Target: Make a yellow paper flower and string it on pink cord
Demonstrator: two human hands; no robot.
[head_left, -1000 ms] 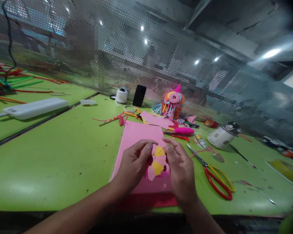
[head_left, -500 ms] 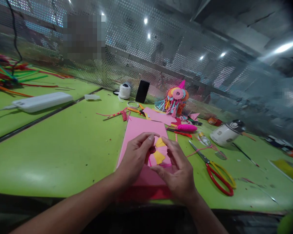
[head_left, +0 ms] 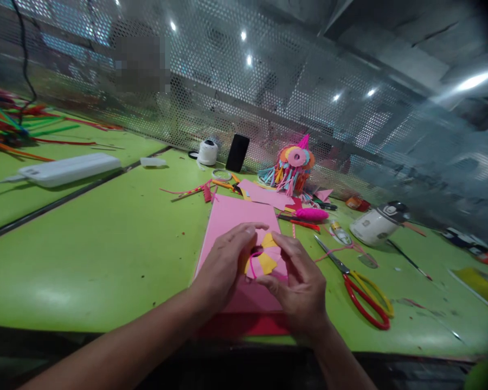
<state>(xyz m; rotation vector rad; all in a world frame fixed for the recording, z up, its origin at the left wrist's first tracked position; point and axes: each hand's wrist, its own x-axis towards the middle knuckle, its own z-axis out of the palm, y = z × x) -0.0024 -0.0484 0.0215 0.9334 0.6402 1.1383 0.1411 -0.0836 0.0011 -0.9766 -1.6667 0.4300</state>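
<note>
Between my hands is a ring-shaped paper flower (head_left: 271,259) in alternating yellow and pink panels, with a hole in its middle and a bright pink cord at the hole. My left hand (head_left: 228,254) curls around its left side, the fingertips closed on its edge. My right hand (head_left: 303,276) pinches the right side between thumb and fingers. Under both hands lies a stack of pink paper (head_left: 239,214) with a red layer at the front edge. Red and yellow handled scissors (head_left: 361,290) lie to the right of my right hand, blades slightly apart.
A tasselled paper ornament (head_left: 296,162) stands behind the paper, near a black phone (head_left: 237,153) and a white thread spool (head_left: 207,153). At right are a white pot (head_left: 376,223) and a pink yarn bundle (head_left: 312,214). A white power strip (head_left: 73,169) lies left. Perforated metal mesh (head_left: 211,81) rises behind.
The paper flower has turned and tilted between my fingers, showing more of the pink cord and central hole. Both hands have shifted slightly; the things on the table stay put.
</note>
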